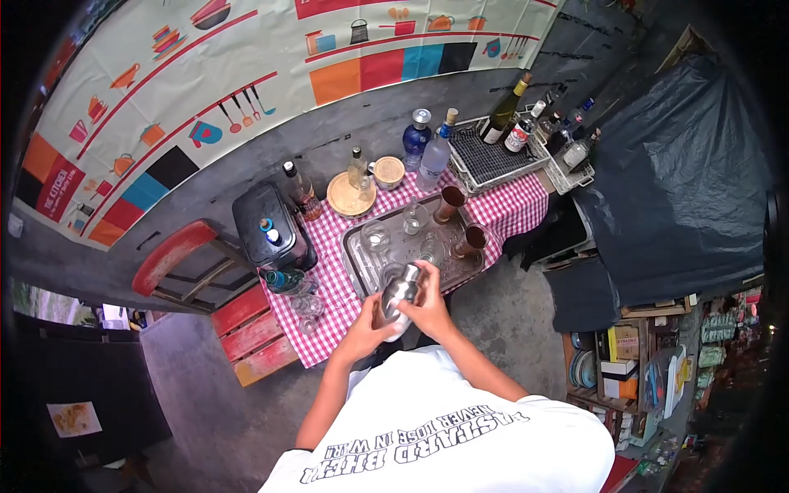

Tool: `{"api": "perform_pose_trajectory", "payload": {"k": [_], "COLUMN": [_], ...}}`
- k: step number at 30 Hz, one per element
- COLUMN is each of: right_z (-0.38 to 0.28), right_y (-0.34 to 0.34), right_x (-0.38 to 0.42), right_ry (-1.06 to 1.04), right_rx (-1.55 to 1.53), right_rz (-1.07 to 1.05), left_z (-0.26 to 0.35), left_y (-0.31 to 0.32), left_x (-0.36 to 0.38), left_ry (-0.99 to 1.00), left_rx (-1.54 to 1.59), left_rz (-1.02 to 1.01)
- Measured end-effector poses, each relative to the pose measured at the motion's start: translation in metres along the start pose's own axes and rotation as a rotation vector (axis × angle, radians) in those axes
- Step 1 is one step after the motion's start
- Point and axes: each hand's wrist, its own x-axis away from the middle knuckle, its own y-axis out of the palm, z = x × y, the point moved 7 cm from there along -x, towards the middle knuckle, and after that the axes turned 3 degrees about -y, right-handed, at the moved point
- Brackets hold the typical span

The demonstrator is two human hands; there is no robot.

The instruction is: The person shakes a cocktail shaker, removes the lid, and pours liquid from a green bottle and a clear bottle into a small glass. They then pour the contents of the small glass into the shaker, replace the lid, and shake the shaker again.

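Note:
A shiny metal cocktail shaker (402, 294) is held between my two hands, close to my chest and over the near edge of the tray. My left hand (367, 329) wraps its lower left side. On the other side, my right hand (431, 309) grips it with the fingers near the top. Beyond the shaker lies a metal tray (356, 261) bearing clear glasses, among them one glass (415, 218) standing near the back. Two brown cups (449, 204) (471, 241) are on the tray's right side.
A red-checked tablecloth (329, 319) covers the table. Bottles, including a blue bottle (417, 140), line the back. A dish rack (485, 160) holds bottles at right. A black box (267, 215) and green bottle (285, 282) stand left, beside a red wooden chair (246, 329).

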Motion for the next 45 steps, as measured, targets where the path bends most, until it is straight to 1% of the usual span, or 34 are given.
{"api": "perform_pose_trajectory", "payload": {"k": [1,2,3,4,5,7,8,10,11,12,14,15,18,20,22,25,27,29,32,33,36,42,45], "right_z": [-0.02,-0.042,-0.06,-0.074,-0.084,-0.103,-0.112,-0.132,-0.135,-0.135,-0.133,-0.133,-0.127,-0.128,-0.129,-0.128,-0.124,-0.125,-0.128,-0.136,-0.137,-0.134,-0.136], "right_y": [0.006,0.01,0.01,0.01,0.002,-0.002,-0.009,-0.016,-0.023,-0.031,-0.044,-0.053,-0.08,-0.098,-0.118,-0.146,-0.163,-0.175,-0.187,-0.191,-0.2,-0.214,-0.219], "right_x": [-0.005,-0.006,-0.01,-0.015,-0.025,-0.036,-0.041,-0.054,-0.059,-0.065,-0.075,-0.08,-0.092,-0.099,-0.106,-0.117,-0.123,-0.13,-0.135,-0.135,-0.137,-0.143,-0.144], "right_ry": [-0.054,-0.115,-0.178,-0.241,-0.242,-0.338,-0.342,-0.451,-0.46,-0.465,-0.572,-0.626,-0.623,-0.643,-0.673,-0.69,-0.703,-0.732,-0.752,-0.817,-0.857,-0.906,-0.949], "right_rx": [0.091,0.258,0.315,0.373,0.368,0.466,0.47,0.574,0.563,0.567,0.571,0.548,0.548,0.494,0.424,0.424,0.443,0.463,0.445,0.44,0.446,0.462,0.425], "right_rz": [-0.085,-0.21,-0.284,-0.358,-0.35,-0.515,-0.507,-0.616,-0.611,-0.616,-0.675,-0.644,-0.716,-0.699,-0.658,-0.654,-0.673,-0.686,-0.727,-0.715,-0.711,-0.681,-0.647], "left_z": [0.015,0.028,0.026,0.026,0.03,0.044,0.043,0.052,0.054,0.061,0.079,0.086,0.091,0.088,0.09,0.101,0.102,0.102,0.102,0.105,0.109,0.114,0.12], "left_y": [0.005,0.008,0.01,0.01,0.007,0.008,0.012,0.015,0.02,0.025,0.039,0.048,0.077,0.093,0.107,0.128,0.141,0.15,0.165,0.17,0.18,0.196,0.201], "left_x": [0.001,0.001,-0.007,-0.01,-0.009,-0.006,-0.008,-0.018,-0.022,-0.026,-0.032,-0.036,-0.058,-0.077,-0.088,-0.11,-0.124,-0.134,-0.144,-0.145,-0.144,-0.15,-0.152], "left_ry": [0.101,0.203,0.201,0.199,0.274,0.395,0.4,0.483,0.494,0.5,0.534,0.536,0.468,0.47,0.443,0.416,0.461,0.455,0.456,0.471,0.465,0.427,0.449], "left_rx": [-0.043,-0.087,0.151,0.144,0.051,-0.108,-0.11,-0.339,-0.307,-0.375,-0.514,-0.517,-0.481,-0.382,-0.408,-0.468,-0.446,-0.447,-0.436,-0.443,-0.454,-0.411,-0.379], "left_rz": [0.041,0.083,0.044,0.041,0.087,0.213,0.205,0.309,0.362,0.385,0.435,0.451,0.459,0.412,0.437,0.429,0.412,0.433,0.465,0.495,0.567,0.581,0.573]}}
